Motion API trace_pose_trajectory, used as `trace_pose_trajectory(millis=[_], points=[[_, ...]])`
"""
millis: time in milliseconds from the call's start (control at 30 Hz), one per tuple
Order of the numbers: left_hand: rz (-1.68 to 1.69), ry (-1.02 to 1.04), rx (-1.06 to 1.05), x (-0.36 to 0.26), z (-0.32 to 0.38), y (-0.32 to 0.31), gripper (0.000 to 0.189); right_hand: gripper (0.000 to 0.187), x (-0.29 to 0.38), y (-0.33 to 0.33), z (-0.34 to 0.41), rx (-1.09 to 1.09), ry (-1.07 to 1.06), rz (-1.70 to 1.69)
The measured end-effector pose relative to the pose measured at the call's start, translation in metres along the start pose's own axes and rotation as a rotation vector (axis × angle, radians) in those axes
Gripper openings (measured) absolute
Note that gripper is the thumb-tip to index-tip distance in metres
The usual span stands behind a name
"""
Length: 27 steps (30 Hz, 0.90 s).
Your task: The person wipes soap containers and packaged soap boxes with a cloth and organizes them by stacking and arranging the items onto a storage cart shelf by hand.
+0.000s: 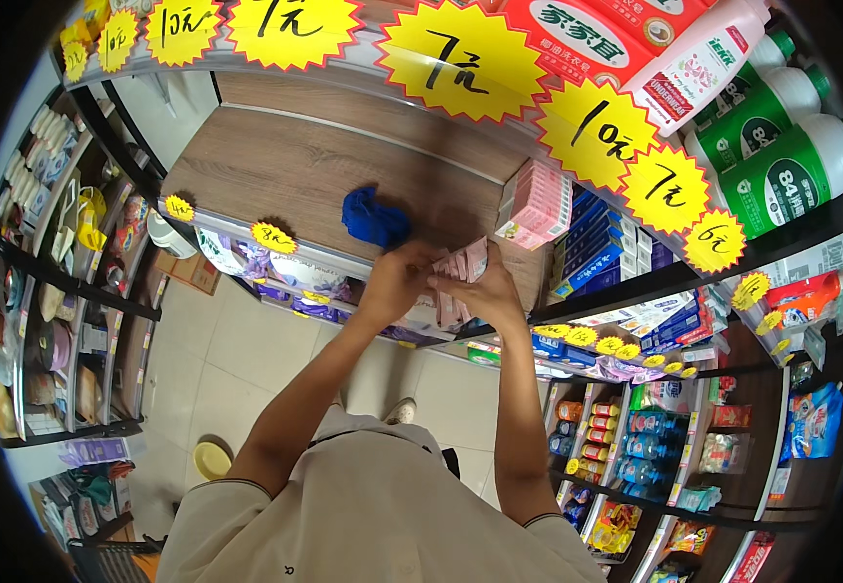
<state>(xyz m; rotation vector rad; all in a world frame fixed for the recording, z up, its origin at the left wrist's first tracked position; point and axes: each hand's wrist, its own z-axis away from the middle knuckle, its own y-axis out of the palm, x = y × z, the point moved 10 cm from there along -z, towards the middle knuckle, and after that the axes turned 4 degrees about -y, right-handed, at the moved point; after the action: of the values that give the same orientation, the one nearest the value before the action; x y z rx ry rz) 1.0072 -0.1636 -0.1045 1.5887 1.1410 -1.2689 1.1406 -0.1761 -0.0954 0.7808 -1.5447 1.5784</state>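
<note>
My right hand (491, 288) grips a stack of small pink packets (465, 264), its thumb lying across them. The stack is held over the front edge of a wood-grain shelf (283, 157). Close on the stack's left side is my left hand (398, 280), with bent fingers; whether they grip a packet is hidden. A crumpled blue cloth (374, 217) lies on the shelf just beyond my left hand. Past my right hand, pink boxes (534, 204) stand in a block at the shelf's right end.
Above the shelf runs an upper ledge with yellow price tags (461, 62) and green-labelled white bottles (786, 175). Blue boxes (596, 248) fill the right side. Shelving (79, 291) stands at left. A yellow bowl (212, 461) and a cardboard box (192, 271) are on the tiled floor.
</note>
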Motion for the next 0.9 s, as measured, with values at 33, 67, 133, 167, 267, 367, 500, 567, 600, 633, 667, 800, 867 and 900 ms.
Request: trace_pose_trajectory(millis=[33, 67, 133, 167, 267, 367, 500, 567, 600, 633, 667, 800, 867, 900], points=[[0.047, -0.005, 0.019, 0.001, 0.000, 0.000, 0.025, 0.072, -0.016, 0.004, 0.000, 0.011, 0.100, -0.098], [0.095, -0.010, 0.039, 0.002, -0.001, 0.000, 0.025, 0.066, -0.023, 0.005, 0.001, 0.018, 0.149, -0.147], [0.284, -0.042, 0.129, 0.010, -0.001, 0.001, 0.028, 0.063, -0.019, 0.003, 0.001, 0.019, 0.099, -0.270], [0.347, -0.054, 0.156, 0.012, 0.000, 0.000, 0.029, 0.064, -0.014, 0.001, 0.001, 0.017, 0.049, -0.307], [0.089, 0.057, 0.142, -0.005, 0.008, -0.005, 0.027, 0.057, -0.011, -0.015, 0.002, -0.051, -0.037, -0.470], [-0.405, -0.194, 0.114, 0.013, 0.019, -0.006, 0.023, 0.051, -0.003, -0.023, 0.012, -0.098, -0.044, -0.632], [-0.150, 0.023, 0.080, 0.019, 0.025, 0.002, 0.026, 0.052, -0.001, -0.012, 0.026, -0.070, 0.065, -0.719], [-0.065, -0.002, 0.034, 0.019, 0.026, -0.001, 0.028, 0.054, 0.010, -0.004, 0.030, -0.017, -0.001, -0.672], [-0.032, -0.041, 0.028, 0.014, 0.028, -0.003, 0.033, 0.056, 0.012, 0.001, 0.031, -0.004, -0.033, -0.661], [-0.016, -0.060, 0.028, 0.015, 0.029, -0.003, 0.035, 0.058, 0.012, 0.002, 0.032, 0.009, -0.065, -0.649], [0.000, -0.079, 0.030, 0.016, 0.031, -0.007, 0.037, 0.058, 0.012, 0.002, 0.034, -0.063, -0.084, -0.510], [0.401, -0.081, 0.180, -0.001, 0.052, 0.004, 0.064, 0.068, 0.038, 0.014, 0.050, -0.202, -0.240, -0.278], [0.384, -0.121, 0.156, -0.010, 0.063, 0.001, 0.078, 0.077, 0.042, 0.024, 0.063, -0.259, -0.144, -0.173], [0.376, -0.137, 0.145, -0.016, 0.069, -0.001, 0.085, 0.082, 0.046, 0.028, 0.070, -0.285, -0.098, -0.121]])
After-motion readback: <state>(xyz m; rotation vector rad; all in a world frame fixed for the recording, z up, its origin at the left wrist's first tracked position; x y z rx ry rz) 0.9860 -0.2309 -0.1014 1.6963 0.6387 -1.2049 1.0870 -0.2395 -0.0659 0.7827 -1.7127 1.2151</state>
